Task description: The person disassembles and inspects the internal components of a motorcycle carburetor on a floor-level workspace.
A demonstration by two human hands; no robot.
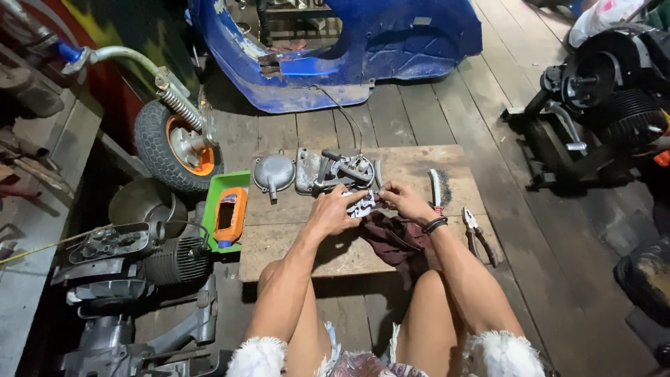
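Both my hands meet over a wooden board (293,244) on the floor. My left hand (333,211) and my right hand (403,200) together grip a small grey metal engine part (363,203). A dark maroon rag (394,237) lies under them on the board. A black band sits on my right wrist. Just beyond the hands lie a grey metal housing (342,169) and a round grey cover (273,172).
Pliers (478,234) and a wire brush (435,187) lie right of my hands. A green tray (225,209) holding an orange bottle sits left. An engine block (132,255), a small wheel (174,146), a blue scooter body (349,49) and another engine (600,98) surround the board.
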